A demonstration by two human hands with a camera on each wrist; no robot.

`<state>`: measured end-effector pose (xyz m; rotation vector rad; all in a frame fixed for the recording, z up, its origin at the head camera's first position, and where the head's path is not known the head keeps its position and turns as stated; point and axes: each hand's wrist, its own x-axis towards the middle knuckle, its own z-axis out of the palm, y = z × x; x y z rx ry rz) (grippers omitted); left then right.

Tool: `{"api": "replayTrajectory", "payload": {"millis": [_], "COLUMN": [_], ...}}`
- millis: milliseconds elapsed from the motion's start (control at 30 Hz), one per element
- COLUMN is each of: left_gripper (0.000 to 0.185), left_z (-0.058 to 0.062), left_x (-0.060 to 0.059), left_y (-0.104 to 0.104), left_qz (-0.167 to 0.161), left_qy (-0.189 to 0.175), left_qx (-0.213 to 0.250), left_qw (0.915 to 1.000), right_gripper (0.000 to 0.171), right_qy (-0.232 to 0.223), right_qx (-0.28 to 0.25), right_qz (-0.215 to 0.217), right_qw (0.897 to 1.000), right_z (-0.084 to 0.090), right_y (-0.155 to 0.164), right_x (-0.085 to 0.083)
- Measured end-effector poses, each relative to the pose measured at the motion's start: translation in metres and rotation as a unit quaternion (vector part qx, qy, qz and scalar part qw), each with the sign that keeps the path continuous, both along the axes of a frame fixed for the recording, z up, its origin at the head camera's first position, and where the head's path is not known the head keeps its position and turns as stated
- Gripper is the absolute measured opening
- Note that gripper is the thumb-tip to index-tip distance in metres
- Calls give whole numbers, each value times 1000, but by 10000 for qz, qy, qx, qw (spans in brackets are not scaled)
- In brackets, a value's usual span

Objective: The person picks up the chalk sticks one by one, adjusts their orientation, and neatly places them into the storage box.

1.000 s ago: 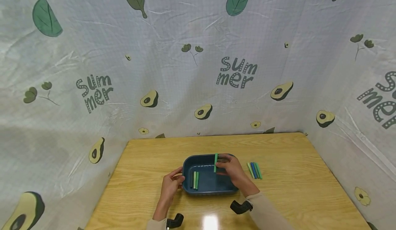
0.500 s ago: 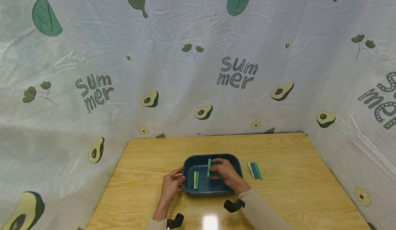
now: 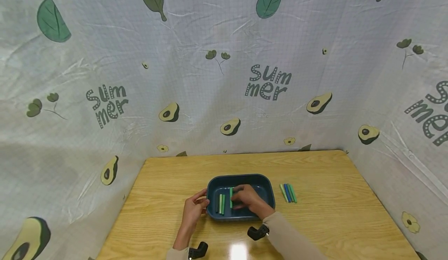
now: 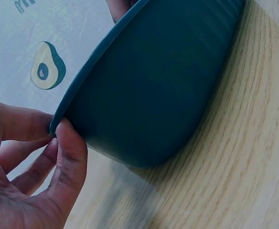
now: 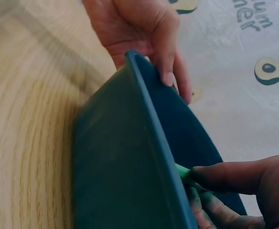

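Observation:
A dark blue plastic tray [image 3: 245, 215] with raised walls stands on the table. My left hand [image 3: 192, 211] pinches its left rim between thumb and fingers, which the left wrist view shows close up. Over the tray's middle, my right hand [image 3: 247, 198] holds a slim green stick [image 3: 231, 198], chalk-like or crayon-like, between thumb and fingertips. It points roughly front to back, low inside the tray; whether it touches the floor I cannot tell. To its left lie a dark stick [image 3: 217, 203], a pale yellow-green stick [image 3: 220, 203] and another green stick [image 3: 223, 204], side by side.
Right of the tray, several similar sticks lie on the wooden table [image 3: 336, 213]: a pale green stick [image 3: 283, 192], a blue stick [image 3: 287, 192] and a green stick [image 3: 293, 193] among them. A printed sheet [image 3: 196, 96] hangs behind and along both sides.
My right hand has moved left and down into the tray with the green stick, toward the sticks lying there. The left hand stays at the rim.

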<state>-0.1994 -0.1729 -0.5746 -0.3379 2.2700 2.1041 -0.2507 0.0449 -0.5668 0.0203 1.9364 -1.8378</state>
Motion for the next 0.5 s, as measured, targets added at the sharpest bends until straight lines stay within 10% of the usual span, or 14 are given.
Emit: {"api": "replayTrajectory", "payload": {"millis": [500], "left_gripper": [44], "left_z": [-2], "left_x": [0], "left_y": [0], "left_qz": [-55], "left_qy": [-44], "left_qx": [1], "left_qw": [10000], "right_gripper": [48], "right_qy": [-30], "right_qx": [537], "right_qz": [22], "right_qw": [9985], "right_z": [-8], "right_y": [-9], "right_x": [-2]}}
